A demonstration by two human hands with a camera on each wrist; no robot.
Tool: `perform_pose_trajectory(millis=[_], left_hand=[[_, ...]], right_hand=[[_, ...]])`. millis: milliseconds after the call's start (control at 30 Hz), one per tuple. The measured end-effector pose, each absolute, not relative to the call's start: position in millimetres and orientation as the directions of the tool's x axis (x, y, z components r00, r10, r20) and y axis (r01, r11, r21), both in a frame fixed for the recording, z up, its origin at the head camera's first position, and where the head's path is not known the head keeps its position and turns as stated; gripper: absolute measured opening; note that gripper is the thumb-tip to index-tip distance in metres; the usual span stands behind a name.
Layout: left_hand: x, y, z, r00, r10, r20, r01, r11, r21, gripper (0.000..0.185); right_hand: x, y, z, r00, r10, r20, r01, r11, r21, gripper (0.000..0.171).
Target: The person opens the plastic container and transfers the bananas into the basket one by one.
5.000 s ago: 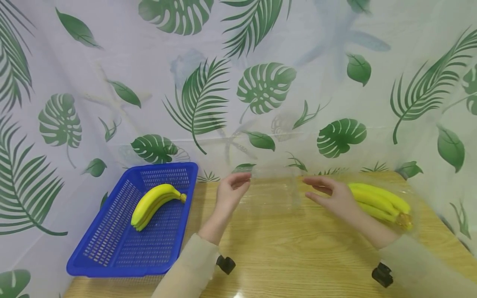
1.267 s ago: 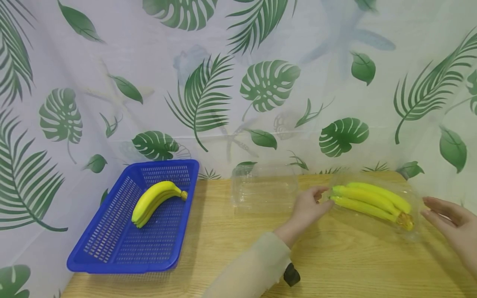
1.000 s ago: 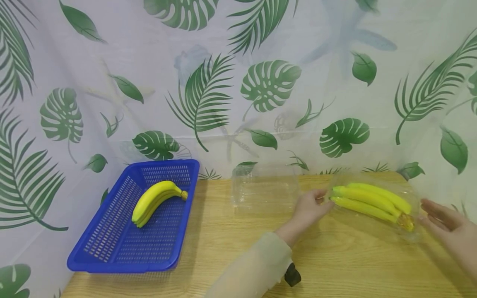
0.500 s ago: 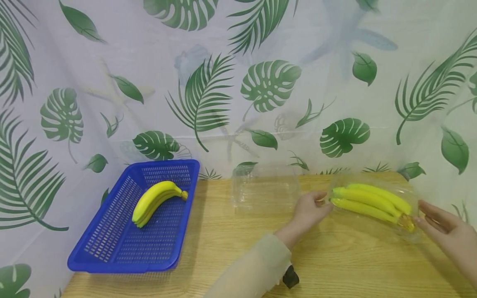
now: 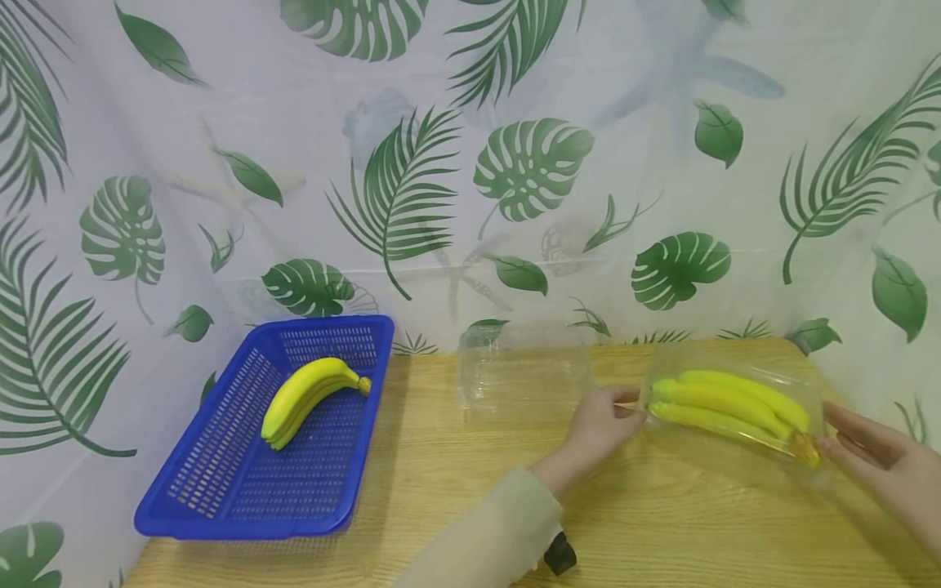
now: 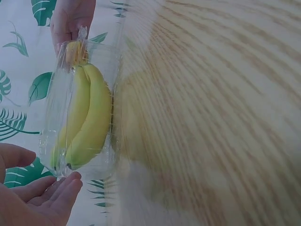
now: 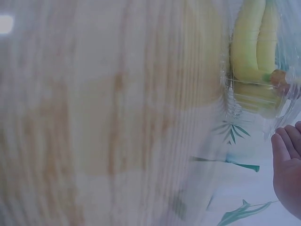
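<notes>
A clear plastic clamshell box [image 5: 735, 474] is at the right of the table, with a bunch of yellow bananas [image 5: 724, 400] inside it. My left hand [image 5: 595, 429] holds its left end between thumb and fingers. At the opposite end, by the banana stem, my right hand [image 5: 885, 461] holds the plastic. In the left wrist view the left fingers [image 6: 59, 193] lie against the lower edge of the box's end, the thumb above. The right wrist view catches the right hand [image 7: 289, 165] only partly, its fingertips right at the box.
A blue plastic basket [image 5: 150, 523] on the left holds another banana bunch [image 5: 305, 400]. Between it and the hands, a second clear plastic box [image 5: 525, 384] stands at the table's back edge. A white leaf-printed sheet [image 5: 412, 73] hangs behind the wooden table [image 5: 441, 490].
Both hands have gone from the middle box to the ends of the box with bananas. The right hand has closed in on its right end; box and bananas have tilted slightly toward me.
</notes>
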State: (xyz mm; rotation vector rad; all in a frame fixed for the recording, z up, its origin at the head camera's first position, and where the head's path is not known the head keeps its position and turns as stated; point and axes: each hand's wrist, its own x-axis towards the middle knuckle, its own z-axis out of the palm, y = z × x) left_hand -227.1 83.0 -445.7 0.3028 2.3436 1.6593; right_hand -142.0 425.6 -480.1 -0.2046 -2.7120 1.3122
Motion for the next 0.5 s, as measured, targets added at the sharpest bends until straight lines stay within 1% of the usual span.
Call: perform_pose_trajectory(millis=[133, 267, 400, 500], left_hand=[[-227, 78, -449, -0.942, 0.33, -0.07, 0.054, 0.353, 0.934, 0.035], [-227, 73, -450, -0.937, 0.343, -0.063, 0.077, 0.38, 0.922, 0.035], [-225, 71, -450, -0.93, 0.363, -0.063, 0.091, 0.392, 0.915, 0.036], [-221, 69, -450, -0.924, 0.376, -0.073, 0.088, 0.394, 0.915, 0.037]], right_hand=[[-141, 425, -480, -0.985, 0.161, 0.058, 0.054, 0.615, -0.787, 0.073], [-139, 422, -481, -0.985, 0.143, 0.095, 0.01, 0.601, -0.799, 0.069], [-136, 419, -482, -0.982, 0.133, 0.132, -0.029, 0.591, -0.806, 0.067], [-134, 419, -482, -0.982, 0.131, 0.138, -0.034, 0.591, -0.806, 0.068]])
